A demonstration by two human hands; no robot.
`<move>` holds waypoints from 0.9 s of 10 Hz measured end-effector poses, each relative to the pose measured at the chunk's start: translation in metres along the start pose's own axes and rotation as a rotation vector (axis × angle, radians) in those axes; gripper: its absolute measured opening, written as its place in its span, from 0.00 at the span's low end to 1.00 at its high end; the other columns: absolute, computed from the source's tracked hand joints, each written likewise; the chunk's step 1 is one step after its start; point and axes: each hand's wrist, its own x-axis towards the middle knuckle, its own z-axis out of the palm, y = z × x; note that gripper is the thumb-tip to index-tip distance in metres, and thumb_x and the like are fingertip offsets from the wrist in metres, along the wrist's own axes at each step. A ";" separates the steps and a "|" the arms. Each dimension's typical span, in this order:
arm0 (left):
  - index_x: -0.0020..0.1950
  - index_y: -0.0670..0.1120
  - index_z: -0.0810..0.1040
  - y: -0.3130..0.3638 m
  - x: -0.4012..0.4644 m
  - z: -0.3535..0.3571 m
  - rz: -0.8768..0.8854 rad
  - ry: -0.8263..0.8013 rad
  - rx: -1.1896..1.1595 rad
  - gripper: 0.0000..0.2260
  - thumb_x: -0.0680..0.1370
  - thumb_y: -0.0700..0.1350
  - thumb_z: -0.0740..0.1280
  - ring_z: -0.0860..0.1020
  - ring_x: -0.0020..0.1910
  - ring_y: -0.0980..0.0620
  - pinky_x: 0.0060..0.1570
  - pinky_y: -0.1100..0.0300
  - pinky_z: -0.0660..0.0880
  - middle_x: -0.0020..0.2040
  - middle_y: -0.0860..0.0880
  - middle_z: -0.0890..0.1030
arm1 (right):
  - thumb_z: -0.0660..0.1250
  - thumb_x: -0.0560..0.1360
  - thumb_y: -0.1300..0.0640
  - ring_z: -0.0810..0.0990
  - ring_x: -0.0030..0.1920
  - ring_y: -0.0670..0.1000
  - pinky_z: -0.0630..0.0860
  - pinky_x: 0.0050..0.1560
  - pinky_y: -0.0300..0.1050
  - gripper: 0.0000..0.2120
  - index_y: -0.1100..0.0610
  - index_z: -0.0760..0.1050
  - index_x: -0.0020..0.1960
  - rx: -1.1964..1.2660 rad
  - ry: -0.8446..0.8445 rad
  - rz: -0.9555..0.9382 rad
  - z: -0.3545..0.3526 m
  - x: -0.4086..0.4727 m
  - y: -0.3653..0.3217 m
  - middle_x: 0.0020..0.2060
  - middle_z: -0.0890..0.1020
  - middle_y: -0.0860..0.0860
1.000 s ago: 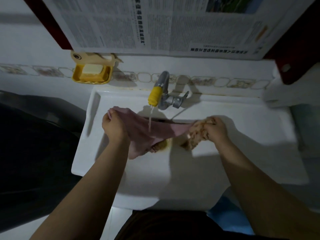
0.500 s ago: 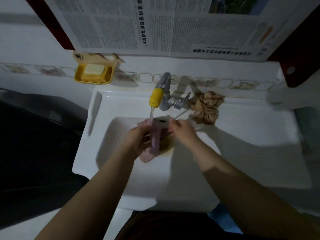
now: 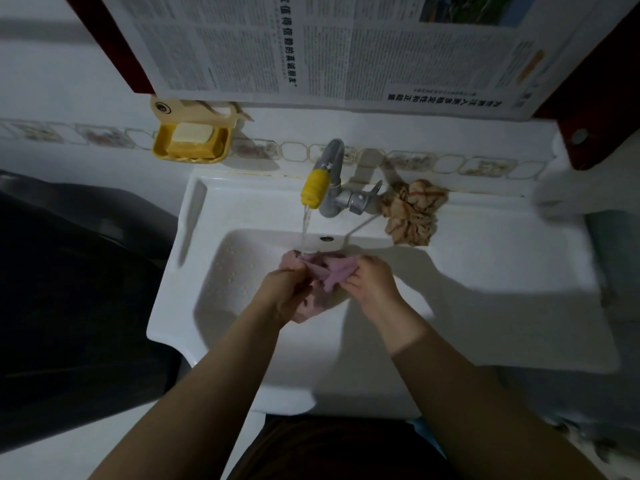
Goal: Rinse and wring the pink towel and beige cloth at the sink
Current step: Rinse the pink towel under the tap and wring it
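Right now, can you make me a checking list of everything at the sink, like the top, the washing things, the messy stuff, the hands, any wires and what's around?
Surface: white ceramic sink, water running from the grey metal tap with a yellow nozzle.
Job's things: bunched pink towel under the stream, over the basin; crumpled beige cloth lying on the sink ledge right of the tap.
Clutter: yellow plastic soap dish on the wall, holding a pale soap bar.
Hands: left hand and right hand both grip the pink towel.
Cables: nothing seen.
Surroundings: printed newspaper sheet hanging above; patterned tile border along the white wall.
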 end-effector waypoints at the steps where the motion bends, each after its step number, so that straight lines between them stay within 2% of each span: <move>1: 0.45 0.35 0.75 0.005 -0.002 -0.008 0.036 0.054 -0.250 0.13 0.82 0.36 0.52 0.79 0.41 0.44 0.44 0.52 0.75 0.37 0.40 0.81 | 0.57 0.80 0.60 0.81 0.49 0.63 0.78 0.32 0.47 0.09 0.61 0.75 0.53 0.264 -0.049 0.179 -0.012 0.000 -0.001 0.55 0.79 0.64; 2: 0.37 0.37 0.71 0.018 -0.002 -0.014 0.124 0.158 -0.357 0.14 0.79 0.31 0.51 0.75 0.39 0.44 0.49 0.49 0.73 0.34 0.41 0.75 | 0.72 0.71 0.48 0.82 0.48 0.55 0.78 0.39 0.41 0.21 0.62 0.79 0.56 -0.407 -0.177 0.202 -0.030 0.002 0.002 0.49 0.83 0.58; 3: 0.60 0.29 0.71 0.034 0.003 -0.021 0.192 0.320 -0.233 0.14 0.79 0.35 0.53 0.73 0.63 0.37 0.66 0.45 0.67 0.60 0.31 0.75 | 0.73 0.70 0.52 0.79 0.39 0.51 0.75 0.36 0.40 0.14 0.59 0.79 0.52 -1.072 -0.192 0.186 -0.049 0.004 -0.003 0.40 0.81 0.52; 4: 0.69 0.33 0.66 0.046 0.010 -0.034 0.254 0.484 -0.057 0.20 0.79 0.39 0.56 0.66 0.69 0.35 0.67 0.43 0.65 0.70 0.33 0.67 | 0.64 0.76 0.59 0.71 0.30 0.49 0.67 0.26 0.39 0.05 0.60 0.77 0.48 -0.990 0.009 0.173 -0.064 0.011 -0.021 0.34 0.74 0.54; 5: 0.68 0.35 0.68 0.053 0.010 -0.047 0.315 0.639 0.061 0.19 0.80 0.42 0.55 0.70 0.65 0.33 0.63 0.41 0.69 0.67 0.33 0.71 | 0.62 0.77 0.63 0.75 0.35 0.53 0.76 0.30 0.40 0.06 0.62 0.75 0.42 -0.412 0.301 0.231 -0.081 0.017 -0.040 0.36 0.76 0.57; 6: 0.67 0.34 0.67 0.052 0.007 -0.055 0.367 0.722 0.141 0.18 0.81 0.42 0.53 0.72 0.63 0.33 0.61 0.41 0.70 0.65 0.32 0.72 | 0.60 0.78 0.61 0.80 0.43 0.57 0.79 0.46 0.49 0.11 0.65 0.75 0.57 -0.072 0.423 0.081 -0.098 0.015 -0.049 0.47 0.79 0.61; 7: 0.66 0.34 0.70 0.050 0.006 -0.054 0.393 0.767 0.159 0.17 0.82 0.41 0.53 0.75 0.57 0.39 0.59 0.50 0.72 0.63 0.35 0.75 | 0.58 0.78 0.64 0.79 0.36 0.56 0.80 0.38 0.49 0.13 0.65 0.73 0.61 -0.005 0.440 -0.051 -0.100 0.012 -0.057 0.47 0.80 0.59; 8: 0.58 0.33 0.75 0.047 0.010 -0.048 0.302 0.658 0.193 0.14 0.80 0.38 0.54 0.77 0.47 0.38 0.53 0.47 0.75 0.56 0.32 0.77 | 0.55 0.78 0.62 0.78 0.32 0.55 0.76 0.24 0.42 0.10 0.61 0.75 0.47 0.242 0.408 -0.157 -0.093 0.003 -0.078 0.36 0.78 0.59; 9: 0.33 0.37 0.74 0.047 0.011 -0.039 0.173 0.547 0.266 0.12 0.74 0.34 0.56 0.75 0.33 0.41 0.36 0.44 0.79 0.39 0.35 0.77 | 0.55 0.78 0.61 0.80 0.40 0.54 0.80 0.35 0.45 0.08 0.58 0.73 0.46 0.476 0.287 -0.452 -0.081 -0.005 -0.106 0.39 0.78 0.56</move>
